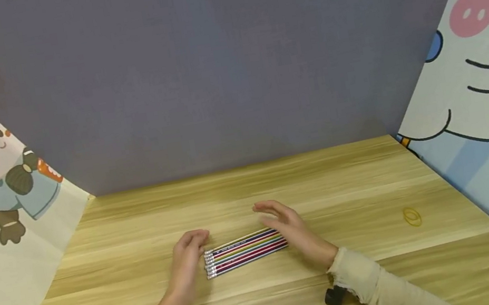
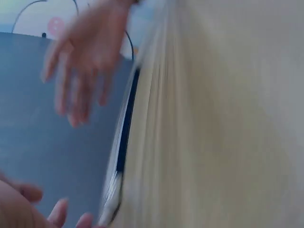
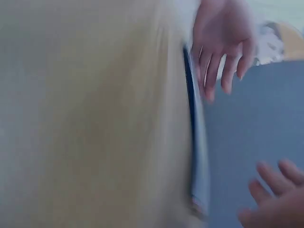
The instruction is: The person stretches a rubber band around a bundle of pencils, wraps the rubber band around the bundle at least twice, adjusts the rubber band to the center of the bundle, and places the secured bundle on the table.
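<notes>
Several striped pencils [image 1: 246,251] lie side by side in a flat row on the wooden table, their metal eraser ends toward the left. At that eraser end my left hand [image 1: 185,260] is held with relaxed fingers, gripping nothing. Over the opposite end my right hand [image 1: 297,232] hovers, fingers spread and loosely bent, partly hiding the pencil tips. The left wrist view shows the right hand [image 2: 90,61] blurred beyond the pencils [image 2: 126,128]. In the right wrist view the left hand [image 3: 225,38] has its fingers extended, past the edge of the row [image 3: 197,133].
Two or so yellow rubber bands [image 1: 411,216] lie on the table [image 1: 348,173] to the right. A grey panel [image 1: 222,70] stands along the back. Cartoon-printed panels rise at the left [image 1: 12,264] and right [image 1: 471,100].
</notes>
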`<act>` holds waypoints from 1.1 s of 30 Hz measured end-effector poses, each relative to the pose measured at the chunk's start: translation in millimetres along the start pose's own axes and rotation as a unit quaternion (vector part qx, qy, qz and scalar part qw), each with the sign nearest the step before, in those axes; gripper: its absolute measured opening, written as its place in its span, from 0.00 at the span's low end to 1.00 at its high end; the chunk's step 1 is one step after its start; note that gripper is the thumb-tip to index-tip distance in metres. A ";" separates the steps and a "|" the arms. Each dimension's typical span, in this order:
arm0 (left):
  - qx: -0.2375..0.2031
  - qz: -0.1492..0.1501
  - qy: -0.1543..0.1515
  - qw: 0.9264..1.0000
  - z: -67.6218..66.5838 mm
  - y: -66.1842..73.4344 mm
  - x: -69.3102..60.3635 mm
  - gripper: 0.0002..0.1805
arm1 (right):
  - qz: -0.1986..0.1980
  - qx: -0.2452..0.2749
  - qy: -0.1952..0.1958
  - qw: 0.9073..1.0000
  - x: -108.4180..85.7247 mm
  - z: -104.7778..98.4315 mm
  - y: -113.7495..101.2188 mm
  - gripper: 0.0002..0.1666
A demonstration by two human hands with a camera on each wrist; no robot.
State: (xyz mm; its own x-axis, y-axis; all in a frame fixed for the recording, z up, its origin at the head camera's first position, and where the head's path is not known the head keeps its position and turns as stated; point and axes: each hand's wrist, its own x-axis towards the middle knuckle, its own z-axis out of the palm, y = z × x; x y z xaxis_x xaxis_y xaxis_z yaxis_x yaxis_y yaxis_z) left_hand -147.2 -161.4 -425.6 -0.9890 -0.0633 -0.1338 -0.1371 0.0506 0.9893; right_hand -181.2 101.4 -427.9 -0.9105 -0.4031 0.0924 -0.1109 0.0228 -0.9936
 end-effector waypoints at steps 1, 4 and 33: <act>0.028 0.003 -0.014 0.999 -3.0 2.9 1.4 0.20 | -0.021 -0.042 -0.022 0.999 -0.6 -2.3 -5.2 0.25; 0.146 0.044 -0.056 0.987 -11.0 11.6 4.5 0.20 | -0.062 -0.153 -0.076 0.983 -1.9 -9.8 -23.0 0.29; 0.546 0.267 -0.165 0.777 16.2 12.8 7.0 0.35 | -0.066 -0.519 -0.182 0.833 11.6 -11.5 -8.8 0.35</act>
State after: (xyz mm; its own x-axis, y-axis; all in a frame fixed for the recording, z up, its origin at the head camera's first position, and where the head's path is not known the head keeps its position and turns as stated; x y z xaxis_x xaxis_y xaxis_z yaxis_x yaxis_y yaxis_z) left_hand -156.8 -145.1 -414.8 -0.8570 0.5069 0.0929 0.5100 0.8085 0.2936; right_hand -195.4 107.0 -417.3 -0.7030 -0.7110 -0.0170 -0.6569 0.6583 -0.3675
